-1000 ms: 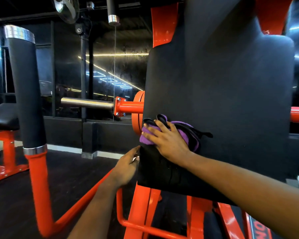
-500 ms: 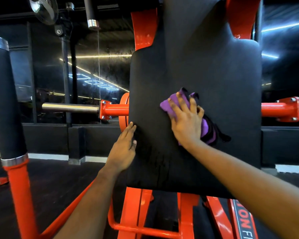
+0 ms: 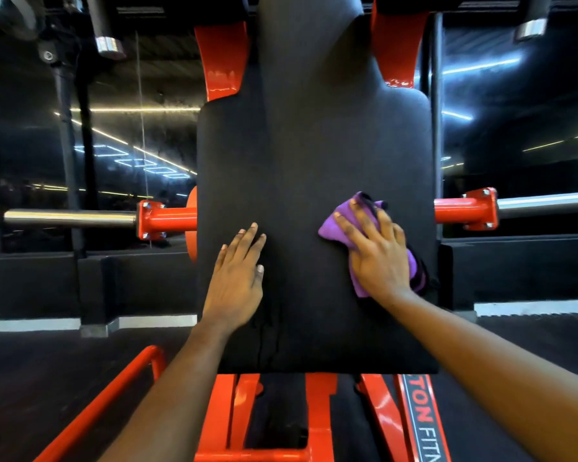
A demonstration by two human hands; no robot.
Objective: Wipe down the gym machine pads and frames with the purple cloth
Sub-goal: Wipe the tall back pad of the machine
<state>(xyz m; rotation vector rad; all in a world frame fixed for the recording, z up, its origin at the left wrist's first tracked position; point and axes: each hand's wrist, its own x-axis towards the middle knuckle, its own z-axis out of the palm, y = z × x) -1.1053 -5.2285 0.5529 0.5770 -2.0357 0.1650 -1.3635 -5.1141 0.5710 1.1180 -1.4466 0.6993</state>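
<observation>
A large black back pad (image 3: 314, 155) of an orange-framed gym machine fills the middle of the view. My right hand (image 3: 377, 258) presses the purple cloth (image 3: 334, 230) flat against the pad's right side, fingers spread over it; much of the cloth is hidden under the hand. My left hand (image 3: 237, 278) rests flat on the pad's left part, fingers straight, holding nothing.
Orange frame bars (image 3: 221, 418) run below the pad. Orange hubs with chrome sleeves (image 3: 70, 218) stick out on both sides, the right one (image 3: 544, 203) at similar height. Orange brackets (image 3: 222, 61) rise above. Dark floor and mirrored wall lie behind.
My right hand slid the cloth from the pad's lower left edge up and across to its right side. My left hand moved from the pad's left edge onto its face.
</observation>
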